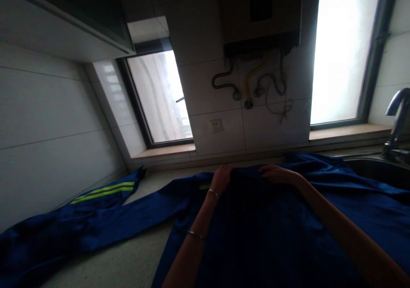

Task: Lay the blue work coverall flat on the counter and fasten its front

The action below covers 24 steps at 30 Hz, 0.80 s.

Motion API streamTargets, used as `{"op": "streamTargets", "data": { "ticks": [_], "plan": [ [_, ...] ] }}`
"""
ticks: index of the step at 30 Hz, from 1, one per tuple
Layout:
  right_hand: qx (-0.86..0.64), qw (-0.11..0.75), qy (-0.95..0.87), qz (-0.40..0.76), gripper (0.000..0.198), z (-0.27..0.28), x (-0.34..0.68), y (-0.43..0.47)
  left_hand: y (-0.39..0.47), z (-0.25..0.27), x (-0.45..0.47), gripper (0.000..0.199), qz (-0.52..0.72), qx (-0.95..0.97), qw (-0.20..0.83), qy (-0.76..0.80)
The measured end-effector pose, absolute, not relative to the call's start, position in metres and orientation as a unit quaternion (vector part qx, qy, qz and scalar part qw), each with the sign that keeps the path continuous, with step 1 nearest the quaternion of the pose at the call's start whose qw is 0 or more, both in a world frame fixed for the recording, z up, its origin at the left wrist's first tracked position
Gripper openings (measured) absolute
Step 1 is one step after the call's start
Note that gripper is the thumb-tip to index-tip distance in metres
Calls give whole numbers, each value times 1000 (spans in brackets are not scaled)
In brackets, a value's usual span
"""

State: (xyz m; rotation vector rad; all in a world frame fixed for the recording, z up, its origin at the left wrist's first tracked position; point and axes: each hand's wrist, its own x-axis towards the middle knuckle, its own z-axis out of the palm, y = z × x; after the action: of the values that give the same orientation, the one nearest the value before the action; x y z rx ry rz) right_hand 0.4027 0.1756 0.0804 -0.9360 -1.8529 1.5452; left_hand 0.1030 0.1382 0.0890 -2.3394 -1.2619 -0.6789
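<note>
A dark blue work jacket point(256, 232) lies spread over the counter, one sleeve point(137, 219) stretching out to the left. Yellow-green stripes cross a blue part of the cloth point(102, 192) near the left wall. At the jacket's far edge, my left hand point(222, 177) is closed on the fabric, fingers curled over it. A short way to the right, my right hand point(279, 174) grips the same edge, its fingertips partly lost in the dark cloth. Two thin bracelets circle my left wrist and forearm.
A sink point(378, 168) with a metal faucet point(397, 121) is at the right, blue cloth reaching its edge. The counter point(128, 258) meets a tiled wall with a socket point(216, 125). Above hang a water heater point(262, 14) with hoses and a cabinet point(64, 23).
</note>
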Motion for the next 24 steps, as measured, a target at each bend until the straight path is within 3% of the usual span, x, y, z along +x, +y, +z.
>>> {"op": "streamTargets", "data": {
  "ticks": [7, 12, 18, 21, 24],
  "plan": [
    [-417, 284, -744, 439, 45, 96, 391, 180, 139, 96, 112, 35, -239, -802, 180, -517],
    [-376, 247, -691, 565, 49, 91, 390, 167, 139, 98, 115, 31, -285, -771, 191, -536],
    [-284, 305, -608, 676, 44, 77, 392, 171, 124, 104, 125, 20, -359, -712, 224, -560],
    [-265, 321, -592, 690, 43, 76, 392, 175, 119, 101, 142, 24, -376, -742, 162, -531],
    [-268, 316, -596, 688, 41, 78, 390, 173, 121, 92, 162, 38, -417, -765, 21, -491]
  ]
}}
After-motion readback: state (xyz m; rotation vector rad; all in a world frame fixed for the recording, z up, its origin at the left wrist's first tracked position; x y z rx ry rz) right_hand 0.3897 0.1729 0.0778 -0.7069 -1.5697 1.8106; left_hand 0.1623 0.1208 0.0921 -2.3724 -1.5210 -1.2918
